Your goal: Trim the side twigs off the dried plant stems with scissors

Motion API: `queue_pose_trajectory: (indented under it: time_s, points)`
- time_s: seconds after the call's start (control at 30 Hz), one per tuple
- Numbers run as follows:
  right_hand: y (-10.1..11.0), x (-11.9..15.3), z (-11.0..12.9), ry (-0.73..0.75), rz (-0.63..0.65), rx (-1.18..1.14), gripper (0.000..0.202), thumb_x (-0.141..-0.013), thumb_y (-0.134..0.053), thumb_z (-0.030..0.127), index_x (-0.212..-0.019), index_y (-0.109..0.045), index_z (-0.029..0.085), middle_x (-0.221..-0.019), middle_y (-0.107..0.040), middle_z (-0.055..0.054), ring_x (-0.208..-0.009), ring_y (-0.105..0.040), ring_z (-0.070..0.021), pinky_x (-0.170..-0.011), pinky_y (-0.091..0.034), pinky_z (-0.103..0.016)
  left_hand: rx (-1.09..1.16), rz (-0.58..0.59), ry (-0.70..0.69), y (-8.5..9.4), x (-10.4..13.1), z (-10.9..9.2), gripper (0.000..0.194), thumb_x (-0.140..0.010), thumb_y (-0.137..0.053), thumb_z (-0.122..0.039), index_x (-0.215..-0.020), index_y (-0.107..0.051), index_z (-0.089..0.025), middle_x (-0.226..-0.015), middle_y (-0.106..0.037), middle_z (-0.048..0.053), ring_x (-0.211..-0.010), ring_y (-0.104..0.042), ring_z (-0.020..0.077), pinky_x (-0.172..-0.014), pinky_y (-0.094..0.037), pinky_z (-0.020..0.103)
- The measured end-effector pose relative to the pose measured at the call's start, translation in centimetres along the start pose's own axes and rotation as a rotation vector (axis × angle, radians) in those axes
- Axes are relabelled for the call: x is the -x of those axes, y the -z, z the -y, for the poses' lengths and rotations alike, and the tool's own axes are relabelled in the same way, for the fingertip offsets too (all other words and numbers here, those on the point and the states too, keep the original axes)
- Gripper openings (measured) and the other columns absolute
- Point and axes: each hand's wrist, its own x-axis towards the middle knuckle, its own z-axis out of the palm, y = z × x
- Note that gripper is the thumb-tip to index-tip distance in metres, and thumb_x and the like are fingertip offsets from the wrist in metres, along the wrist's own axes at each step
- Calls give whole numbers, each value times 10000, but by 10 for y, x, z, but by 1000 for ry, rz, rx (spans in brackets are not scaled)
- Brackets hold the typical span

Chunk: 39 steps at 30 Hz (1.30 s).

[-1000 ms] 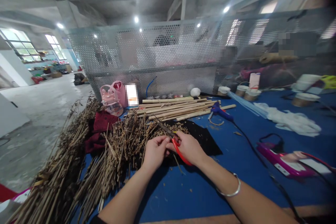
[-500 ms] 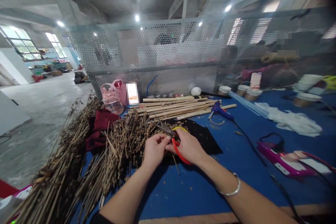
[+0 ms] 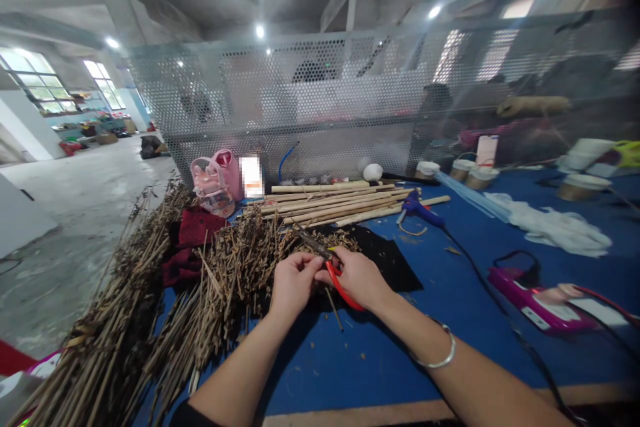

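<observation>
My right hand (image 3: 357,273) is closed on the handles of red and yellow shears (image 3: 342,287), whose dark blades point up and to the left. Close beside it, my left hand (image 3: 294,280) is closed, thumb and fingers pinched together near the blades. A thin dry stem (image 3: 335,310) slants down below the two hands; its upper end is hidden by the fingers. Behind and left of the hands lies a heap of dry, brown stems (image 3: 240,257), partly over a black sheet (image 3: 393,260).
Pale sticks (image 3: 345,205) lie across the back of the blue table (image 3: 380,360). To the right are a blue glue gun (image 3: 420,209), its cable, a purple power strip (image 3: 545,303) and white gloves (image 3: 555,223). A pink bottle (image 3: 215,193) stands at the back left.
The shears' handles have come closer together, with less of the yellow handle showing. My hands have stayed in nearly the same place.
</observation>
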Motion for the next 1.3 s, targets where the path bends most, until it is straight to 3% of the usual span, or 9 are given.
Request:
queue_pose_trajectory:
  time_s: [0.23, 0.47, 0.63, 0.73, 0.87, 1.17, 1.3]
  points:
    - [2, -1, -2, 8, -4, 4, 328, -714, -550, 518, -805, -516, 204, -719, -601, -16, -644, -557, -156, -532, -304, -232, 15, 15, -6, 0, 1, -3, 282, -681, -597, -407, -689, -605, -126, -484, -517, -25, -393, -390, 59, -383, -290, 174]
    - [2, 1, -1, 106, -26, -67, 366, -670, -602, 493, -825, -469, 188, -833, -565, -40, -751, -527, -160, -635, -360, -249, -34, 73, -70, 2, 0, 1, 278, -730, -542, -396, -692, -614, -131, -586, -562, -2, -454, -411, 67, -425, -311, 176]
    - [-2, 2, -1, 62, 10, -112, 324, -705, -576, 473, -830, -466, 195, -808, -575, -32, -691, -531, -146, -586, -348, -233, -14, 94, -30, 1, 0, 2, 294, -724, -540, -427, -675, -599, -142, -501, -503, -33, -396, -358, 58, -394, -274, 180]
    - [-4, 2, 0, 42, 13, -138, 302, -716, -570, 455, -834, -474, 194, -799, -587, -32, -674, -539, -144, -568, -339, -225, 25, 82, -6, -2, 1, 4, 276, -713, -553, -417, -713, -597, -144, -527, -521, -29, -404, -384, 58, -398, -296, 176]
    - [-2, 1, 0, 39, -2, -117, 283, -738, -533, 461, -824, -470, 199, -746, -582, -23, -637, -531, -143, -545, -323, -221, 15, 162, 68, -6, 4, 7, 229, -706, -555, -377, -710, -595, -152, -530, -542, -18, -422, -448, 77, -399, -324, 177]
    - [2, 1, -1, 131, -38, -91, 329, -682, -590, 462, -825, -454, 198, -818, -559, -28, -701, -514, -149, -601, -339, -233, 33, 184, 38, -6, 4, 7, 266, -725, -547, -389, -639, -565, -137, -472, -491, -26, -398, -400, 64, -399, -305, 177]
    - [-3, 1, -1, 92, -33, -75, 309, -702, -566, 482, -792, -464, 204, -730, -566, -8, -617, -503, -137, -542, -306, -225, 56, 187, 20, -5, 0, 12, 275, -714, -562, -396, -615, -547, -140, -460, -491, -25, -389, -402, 65, -387, -293, 176]
